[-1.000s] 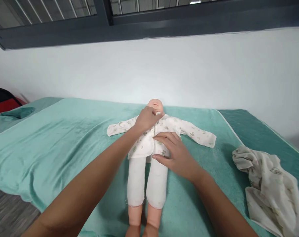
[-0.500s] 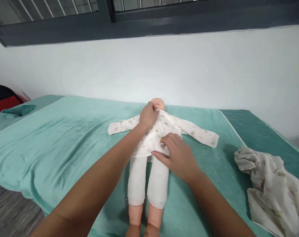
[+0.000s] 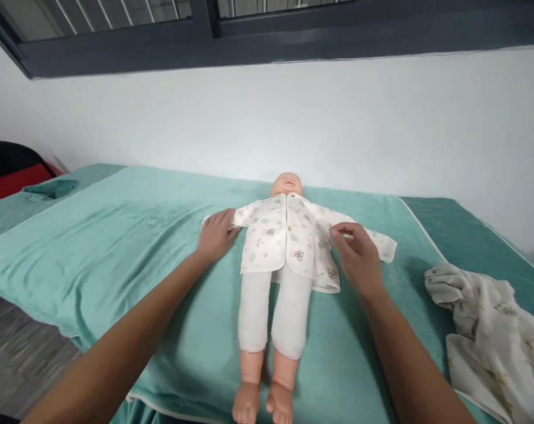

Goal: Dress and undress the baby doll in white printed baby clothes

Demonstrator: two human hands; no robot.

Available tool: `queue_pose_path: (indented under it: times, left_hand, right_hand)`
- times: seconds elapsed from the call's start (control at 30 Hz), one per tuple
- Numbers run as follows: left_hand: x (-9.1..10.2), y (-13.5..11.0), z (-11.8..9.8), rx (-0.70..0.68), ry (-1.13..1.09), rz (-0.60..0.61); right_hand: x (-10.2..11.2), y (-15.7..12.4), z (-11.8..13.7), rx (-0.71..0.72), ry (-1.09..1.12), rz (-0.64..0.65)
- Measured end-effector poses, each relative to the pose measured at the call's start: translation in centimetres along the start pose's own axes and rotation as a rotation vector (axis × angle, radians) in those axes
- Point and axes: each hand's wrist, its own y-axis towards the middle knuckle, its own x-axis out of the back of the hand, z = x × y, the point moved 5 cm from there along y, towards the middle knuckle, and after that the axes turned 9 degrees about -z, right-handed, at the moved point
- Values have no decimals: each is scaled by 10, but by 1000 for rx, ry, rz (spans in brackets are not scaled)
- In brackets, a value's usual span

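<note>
A baby doll (image 3: 287, 184) lies on its back, head toward the wall, bare feet toward me. It wears a white printed jacket (image 3: 267, 238), its front edges meeting down the chest, with both sleeves spread sideways. White coverings wrap the legs (image 3: 254, 309) down to the shins. My left hand (image 3: 217, 235) lies over the end of the left-side sleeve, fingers stretched across it, hiding most of the cuff. By the jacket's right side, in front of the other sleeve (image 3: 381, 244), my right hand (image 3: 359, 256) has its thumb and fingers curled together; what they pinch, if anything, is hidden.
A crumpled white printed cloth (image 3: 491, 330) lies at the right. Green blankets (image 3: 129, 235) cover the bed, which stands against a white wall (image 3: 267, 123) below a dark window frame (image 3: 293, 41). A red and black object (image 3: 15, 176) is at the far left.
Both hands have left the jacket's front. My left hand moved left and down onto the sleeve; my right hand moved right and up to the jacket's side. The doll's face and chest now show.
</note>
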Motion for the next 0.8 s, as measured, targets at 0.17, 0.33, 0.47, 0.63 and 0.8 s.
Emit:
queue_pose_path:
  times: [0.17, 0.33, 0.47, 0.63, 0.8]
  left_hand:
    - [8, -13, 48, 194, 161, 60]
    - [14, -12, 53, 288, 197, 3]
    - [14, -13, 56, 265, 187, -19]
    - [18, -12, 64, 246, 157, -121]
    - [14, -10, 68, 286, 175, -94]
  right_hand:
    - [32, 17, -37, -136, -301, -206]
    - [77, 40, -75, -190, -757, -205]
    - [96, 41, -95, -362, -828, -132]
    - [88, 49, -98, -345, -847, -88]
    - [87, 69, -103, -301, -734, -215]
